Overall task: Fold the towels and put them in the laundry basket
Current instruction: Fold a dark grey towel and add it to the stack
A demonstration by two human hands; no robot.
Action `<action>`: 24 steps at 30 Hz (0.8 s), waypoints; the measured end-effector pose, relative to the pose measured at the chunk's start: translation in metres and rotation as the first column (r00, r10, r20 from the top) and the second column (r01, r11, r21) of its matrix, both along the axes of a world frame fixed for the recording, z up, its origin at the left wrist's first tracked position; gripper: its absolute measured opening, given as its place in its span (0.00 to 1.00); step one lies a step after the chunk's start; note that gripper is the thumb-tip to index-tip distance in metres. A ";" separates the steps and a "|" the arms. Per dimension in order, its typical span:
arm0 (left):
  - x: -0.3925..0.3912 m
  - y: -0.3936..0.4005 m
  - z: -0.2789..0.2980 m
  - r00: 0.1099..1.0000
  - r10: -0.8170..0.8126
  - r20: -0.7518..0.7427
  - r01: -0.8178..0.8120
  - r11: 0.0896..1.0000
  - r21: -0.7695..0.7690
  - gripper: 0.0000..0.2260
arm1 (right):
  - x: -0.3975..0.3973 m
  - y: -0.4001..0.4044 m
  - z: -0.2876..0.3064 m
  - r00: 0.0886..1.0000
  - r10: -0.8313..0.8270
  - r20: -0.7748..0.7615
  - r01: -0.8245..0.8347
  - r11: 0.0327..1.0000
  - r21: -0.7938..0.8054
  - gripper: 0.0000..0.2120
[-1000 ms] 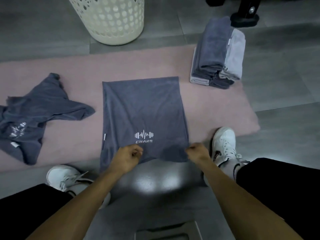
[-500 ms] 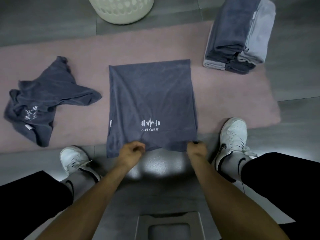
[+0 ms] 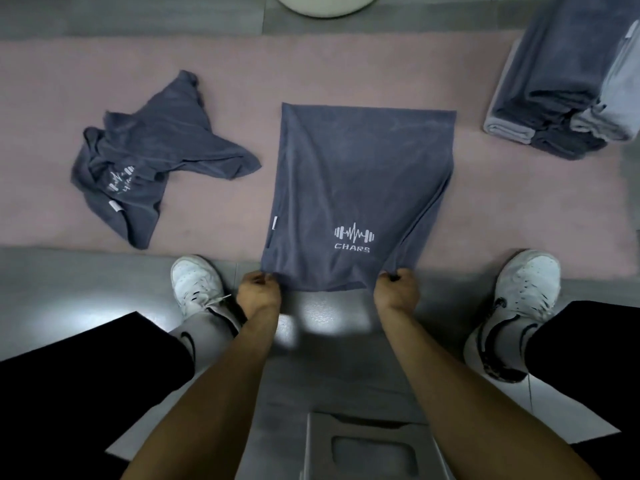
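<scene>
dark grey towel (image 3: 360, 174): flat on pink mat (image 3: 502, 202) (white CHARS logo up) | left hand (image 3: 258, 294), right hand (image 3: 396, 289): each pinching a near corner

Grey tiled floor (image 3: 104, 299) with glare, pink mat (image 3: 225, 74) across it

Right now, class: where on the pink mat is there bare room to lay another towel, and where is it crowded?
Bare mat lies between the crumpled towel and the spread towel, which the left hand and right hand grip, and between it and the folded stack. The far strip before the basket is free. The right end is crowded.
</scene>
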State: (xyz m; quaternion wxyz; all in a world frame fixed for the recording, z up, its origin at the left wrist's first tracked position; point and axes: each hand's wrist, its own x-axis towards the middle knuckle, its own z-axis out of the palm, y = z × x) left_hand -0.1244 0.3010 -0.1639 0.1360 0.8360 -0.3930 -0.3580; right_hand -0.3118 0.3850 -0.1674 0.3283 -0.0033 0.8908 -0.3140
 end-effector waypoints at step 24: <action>0.033 -0.011 -0.028 0.996 -0.064 -0.065 0.071 0.990 0.124 0.11 | 0.017 0.006 -0.007 0.978 0.185 -0.092 -0.176 0.980 0.091 0.12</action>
